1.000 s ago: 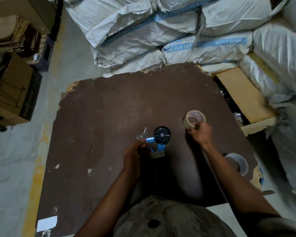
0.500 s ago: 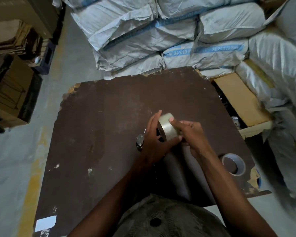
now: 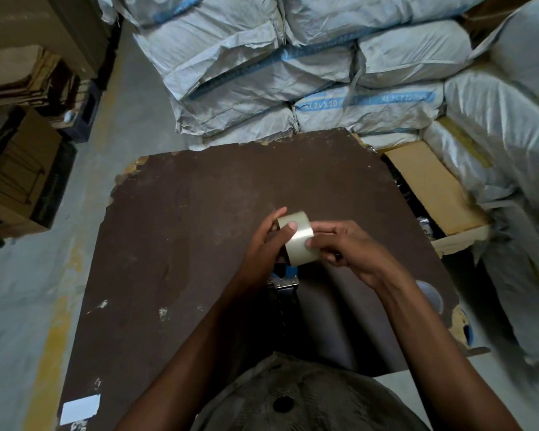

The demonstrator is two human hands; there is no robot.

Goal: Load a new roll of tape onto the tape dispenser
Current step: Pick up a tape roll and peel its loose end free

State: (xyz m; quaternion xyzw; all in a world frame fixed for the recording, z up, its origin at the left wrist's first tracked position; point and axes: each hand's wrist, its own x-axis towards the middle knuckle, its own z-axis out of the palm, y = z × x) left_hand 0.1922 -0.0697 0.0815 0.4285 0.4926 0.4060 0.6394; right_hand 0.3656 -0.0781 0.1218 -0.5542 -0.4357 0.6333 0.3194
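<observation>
A pale clear tape roll (image 3: pixel 299 241) is held over the middle of the dark brown table (image 3: pixel 175 237), standing on edge. My left hand (image 3: pixel 263 247) grips its left side with the thumb on the outer face. My right hand (image 3: pixel 343 244) pinches its right side with the fingertips. The blue tape dispenser (image 3: pixel 285 276) lies under the roll; only its blue frame, metal plate and dark handle show below my hands. Its hub is hidden by the roll and hands.
A second tape roll (image 3: pixel 430 293) lies near the table's right edge, partly behind my right forearm. Stacked white sacks (image 3: pixel 293 73) stand behind the table, a cardboard box (image 3: pixel 430 188) at its right, cartons (image 3: pixel 16 175) on the floor to the left. A white label (image 3: pixel 80 407) sits at the near left corner.
My right hand carried the tape roll from the table's right side to the dispenser. My left hand left the dispenser's frame and took hold of the roll; both hands now press it lower over the hub.
</observation>
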